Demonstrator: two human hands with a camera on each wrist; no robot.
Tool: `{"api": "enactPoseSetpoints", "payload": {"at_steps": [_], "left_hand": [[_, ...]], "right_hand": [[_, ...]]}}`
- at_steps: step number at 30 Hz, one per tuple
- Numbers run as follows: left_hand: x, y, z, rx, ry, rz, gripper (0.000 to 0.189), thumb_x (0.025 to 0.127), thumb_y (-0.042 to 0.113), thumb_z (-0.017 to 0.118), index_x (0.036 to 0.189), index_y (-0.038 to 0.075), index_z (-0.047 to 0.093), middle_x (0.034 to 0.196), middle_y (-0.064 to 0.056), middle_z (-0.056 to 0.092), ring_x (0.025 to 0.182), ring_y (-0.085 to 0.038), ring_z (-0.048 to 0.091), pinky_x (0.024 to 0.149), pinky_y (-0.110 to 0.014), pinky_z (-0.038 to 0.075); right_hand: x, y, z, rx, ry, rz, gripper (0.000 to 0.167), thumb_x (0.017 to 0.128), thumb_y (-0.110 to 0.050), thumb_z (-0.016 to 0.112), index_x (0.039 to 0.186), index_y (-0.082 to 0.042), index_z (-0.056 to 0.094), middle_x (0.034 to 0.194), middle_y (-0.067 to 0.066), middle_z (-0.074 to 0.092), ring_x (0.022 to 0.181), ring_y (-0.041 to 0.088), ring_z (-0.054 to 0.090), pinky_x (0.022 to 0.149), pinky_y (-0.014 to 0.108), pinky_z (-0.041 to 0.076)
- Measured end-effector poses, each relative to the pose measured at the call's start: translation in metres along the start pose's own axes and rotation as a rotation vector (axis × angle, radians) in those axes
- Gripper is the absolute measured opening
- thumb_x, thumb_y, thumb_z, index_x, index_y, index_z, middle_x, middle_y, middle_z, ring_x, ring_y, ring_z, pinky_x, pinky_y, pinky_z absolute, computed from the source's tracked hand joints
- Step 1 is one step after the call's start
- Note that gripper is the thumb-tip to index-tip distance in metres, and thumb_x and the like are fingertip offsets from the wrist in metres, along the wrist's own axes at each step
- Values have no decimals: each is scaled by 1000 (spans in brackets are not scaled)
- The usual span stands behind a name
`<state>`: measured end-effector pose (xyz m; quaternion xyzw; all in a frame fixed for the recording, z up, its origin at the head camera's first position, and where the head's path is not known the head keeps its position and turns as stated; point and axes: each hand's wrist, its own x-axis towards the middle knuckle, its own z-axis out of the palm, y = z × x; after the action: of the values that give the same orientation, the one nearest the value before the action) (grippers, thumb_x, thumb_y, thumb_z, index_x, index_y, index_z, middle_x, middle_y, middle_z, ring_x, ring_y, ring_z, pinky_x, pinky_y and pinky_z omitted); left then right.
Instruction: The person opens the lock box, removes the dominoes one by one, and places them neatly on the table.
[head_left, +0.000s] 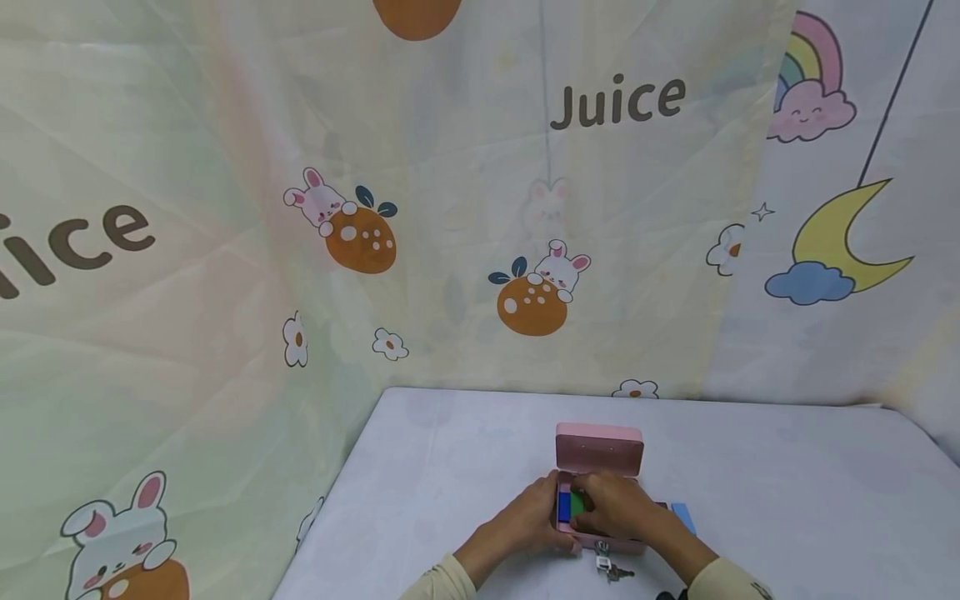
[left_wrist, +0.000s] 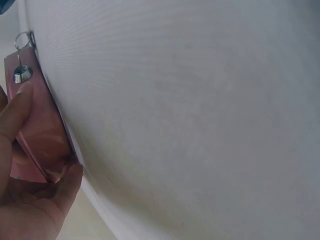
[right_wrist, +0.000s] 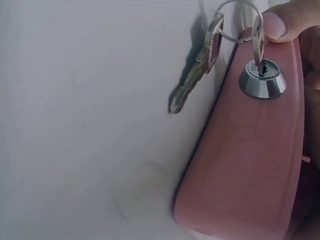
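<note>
This is a cloth-walled corner: thin pale printed sheets [head_left: 450, 108] (with white bunnies [head_left: 556, 268]!) hang around a flat white table [head_left: 465, 450].

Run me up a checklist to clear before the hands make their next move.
1. Lid raised: ok, open at the back of the pink box.
2. Box steadied: ok, left hand holds its left side.
3. Right hand grip: cannot tell, the hand hides what its fingers may hold inside.
4. Lock free of keys: not ok, one key sits in it, another hangs from the ring.
5. Right side clear: not ok, a light-blue piece lies there.
</note>
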<state>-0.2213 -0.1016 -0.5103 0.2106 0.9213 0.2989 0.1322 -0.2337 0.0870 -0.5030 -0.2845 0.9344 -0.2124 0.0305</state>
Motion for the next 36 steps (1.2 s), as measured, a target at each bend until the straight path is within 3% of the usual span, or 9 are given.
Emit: {"api": "enactPoseSetpoints", "payload": {"at_steps": [8,18,31,36], "left_hand": [[2,-1,2,2,4,-3,101,69,32,93,151,20,34,134,3,57,118,-4,55,110,-33,46],[2,-3,1,5,7,22,101,69,33,93,150,16,35,132,2,58,115,-3,55,109,-33,47],[2,-3,2,17,4,16,102,70,36,92,151,18,33,135,1,56,118,-6,55,111,-35,46],[1,-2,1,3,1,18,102,70,35,93,151,18,33,135,0,56,118,-6,55,111,-35,45]], "right_hand": [[1,-2,-4,-14,18,-9,51,75,-27,89,118,-9,70,86,-9,67,70,5,49,64,23,44],[-1,-2,-8,-4,6,0,44,76,-27,87,114,-8,71,77,-11,60,66,5,47,59,22,39],[-1,-7,-11,19,-7,45,47,75,-24,88,115,-7,71,90,-6,70,72,9,52,65,26,48],[-2,-8,-14,26,-1,44,47,75,-24,88,116,-9,70,89,-6,69,71,9,51,64,27,45]]}}
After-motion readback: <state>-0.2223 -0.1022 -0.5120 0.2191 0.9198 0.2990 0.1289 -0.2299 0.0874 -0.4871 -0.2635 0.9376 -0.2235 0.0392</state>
